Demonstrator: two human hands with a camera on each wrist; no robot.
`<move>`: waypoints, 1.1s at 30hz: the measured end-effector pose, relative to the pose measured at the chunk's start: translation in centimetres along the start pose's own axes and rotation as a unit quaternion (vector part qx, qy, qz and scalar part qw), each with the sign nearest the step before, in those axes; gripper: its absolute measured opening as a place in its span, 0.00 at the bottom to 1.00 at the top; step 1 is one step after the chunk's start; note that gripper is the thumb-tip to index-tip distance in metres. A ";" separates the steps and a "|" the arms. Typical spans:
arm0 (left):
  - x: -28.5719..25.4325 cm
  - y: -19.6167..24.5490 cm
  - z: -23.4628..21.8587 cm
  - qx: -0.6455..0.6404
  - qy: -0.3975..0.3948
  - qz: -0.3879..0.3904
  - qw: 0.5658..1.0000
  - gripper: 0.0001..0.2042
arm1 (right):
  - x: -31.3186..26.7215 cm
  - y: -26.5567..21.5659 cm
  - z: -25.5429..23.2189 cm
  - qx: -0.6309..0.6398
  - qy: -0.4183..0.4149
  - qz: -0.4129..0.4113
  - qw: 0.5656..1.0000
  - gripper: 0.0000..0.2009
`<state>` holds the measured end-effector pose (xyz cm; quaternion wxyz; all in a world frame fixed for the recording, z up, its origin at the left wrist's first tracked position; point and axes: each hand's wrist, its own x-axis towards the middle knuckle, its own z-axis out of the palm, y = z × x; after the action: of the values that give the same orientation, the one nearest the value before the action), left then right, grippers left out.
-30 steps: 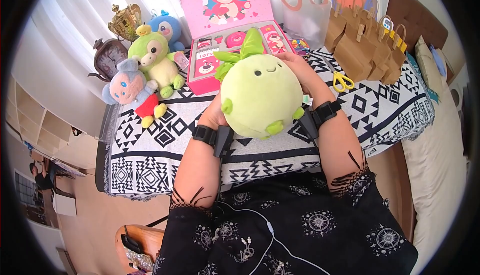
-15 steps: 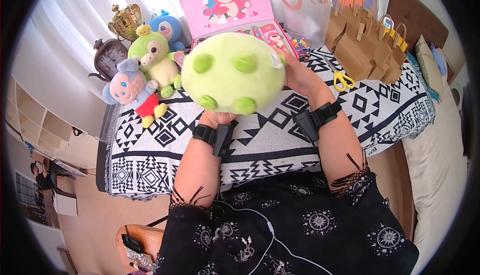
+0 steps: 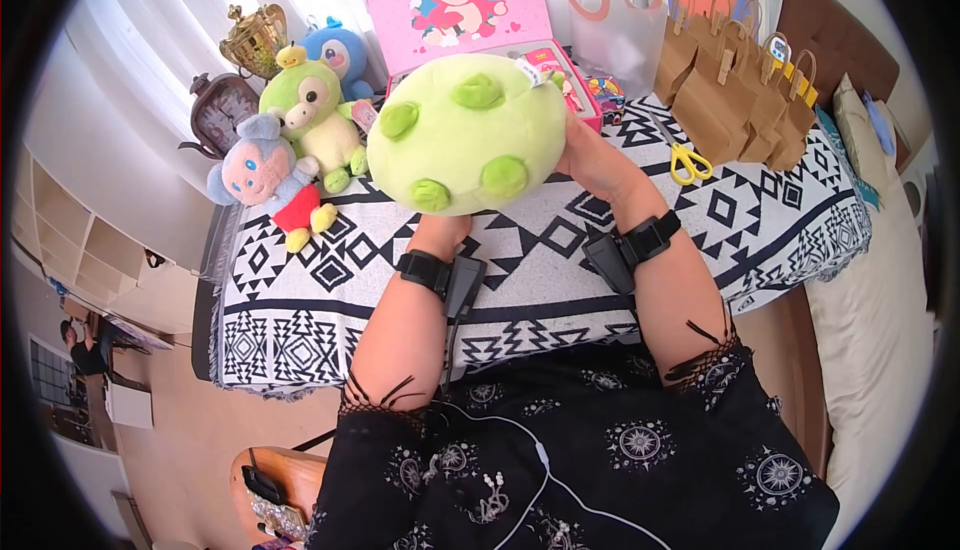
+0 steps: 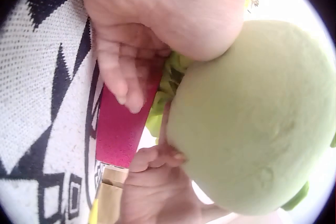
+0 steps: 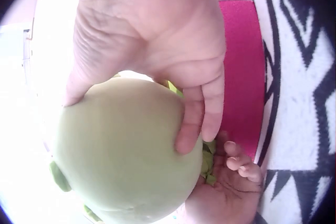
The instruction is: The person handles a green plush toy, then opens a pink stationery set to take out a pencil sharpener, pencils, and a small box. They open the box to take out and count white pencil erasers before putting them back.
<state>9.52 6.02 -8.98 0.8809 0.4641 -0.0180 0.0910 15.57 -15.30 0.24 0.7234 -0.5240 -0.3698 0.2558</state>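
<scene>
A round light-green plush toy [image 3: 455, 140] is held up over the table between both hands, its underside with stubby green feet turned towards me. A white tag [image 3: 530, 72] hangs at its upper right. My left hand [image 4: 168, 19] holds it from the lower left, its thumb hidden behind the toy and the visible fingers loosely bent by the leaves [image 4: 157, 108]. Spread around the other side, my right hand [image 5: 149, 40] grips it with thumb and fingers. The head view hides most of the left hand [image 3: 440, 232] behind the toy.
Behind stands an open pink gift box [image 3: 455, 15]. Plush toys [image 3: 310, 115], a clock [image 3: 222, 115] and a gold trophy [image 3: 253, 42] crowd the left. Yellow scissors [image 3: 690, 163] and brown paper bags [image 3: 735, 100] lie to the right on the patterned cloth [image 3: 540, 280].
The plush toy has tipped from its smiling face to its underside and risen up and left with both hands. Most recently it has turned slightly, and its tag shows.
</scene>
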 end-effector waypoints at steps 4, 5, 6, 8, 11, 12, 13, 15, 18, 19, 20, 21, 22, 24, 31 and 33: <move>0.7 -1.0 -1.5 0.306 -0.064 0.170 0.934 0.23 | -0.2 -0.1 0.0 0.040 0.037 0.024 0.998 0.46; 0.0 -0.9 -1.8 0.302 -0.066 0.168 0.936 0.23 | -0.1 0.0 -0.2 0.049 0.053 0.032 0.997 0.44; -0.7 -1.0 -1.9 0.298 -0.067 0.167 0.938 0.23 | -0.1 0.0 -0.3 0.049 0.054 0.032 0.997 0.44; -1.6 -1.5 -1.8 0.290 -0.068 0.163 0.941 0.23 | -0.2 -0.4 0.0 0.052 0.060 0.056 0.995 0.45; -1.6 -1.1 -1.8 0.278 -0.070 0.158 0.945 0.23 | 0.1 0.1 0.0 0.052 0.055 0.043 0.996 0.44; -0.8 -0.8 -1.7 0.274 -0.071 0.156 0.946 0.23 | 0.2 0.1 0.2 0.052 0.055 0.043 0.996 0.44; -0.1 -0.6 -1.4 0.270 -0.072 0.155 0.948 0.23 | 0.2 0.0 0.4 0.041 0.066 0.040 0.996 0.44; 0.8 -0.5 -0.8 0.262 -0.074 0.152 0.950 0.23 | 0.2 -0.2 0.8 0.030 0.076 0.037 0.996 0.44; 1.0 -0.6 -0.4 0.249 -0.076 0.148 0.954 0.23 | 0.2 -0.3 1.1 0.031 0.091 0.044 0.994 0.45; 1.1 -0.6 -0.3 0.245 -0.076 0.146 0.955 0.23 | 0.2 -0.4 1.2 0.026 0.098 0.041 0.994 0.45; 1.2 -0.7 -0.1 0.241 -0.077 0.145 0.957 0.23 | 0.3 -0.5 1.3 0.021 0.106 0.039 0.993 0.46; 1.2 -0.6 0.0 0.237 -0.077 0.144 0.958 0.23 | 0.2 -0.5 1.4 0.021 0.106 0.039 0.993 0.46; 1.1 -0.6 0.0 0.233 -0.078 0.142 0.959 0.23 | 0.2 -0.6 1.4 0.015 0.113 0.043 0.993 0.46; 1.2 -0.5 0.1 0.225 -0.079 0.139 0.961 0.23 | 0.2 -0.5 1.4 0.010 0.121 0.046 0.992 0.46; 1.6 -0.2 0.7 0.196 -0.083 0.129 0.968 0.22 | 0.1 -0.5 1.3 -0.025 0.131 0.031 0.991 0.48; 1.2 -0.2 0.7 0.188 -0.084 0.126 0.970 0.22 | 0.2 -0.4 1.3 -0.026 0.134 0.033 0.990 0.48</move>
<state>10.80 5.52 -8.57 0.7546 0.6215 -0.1327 0.1636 14.63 -14.59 0.93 0.7435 -0.5841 -0.2590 0.1974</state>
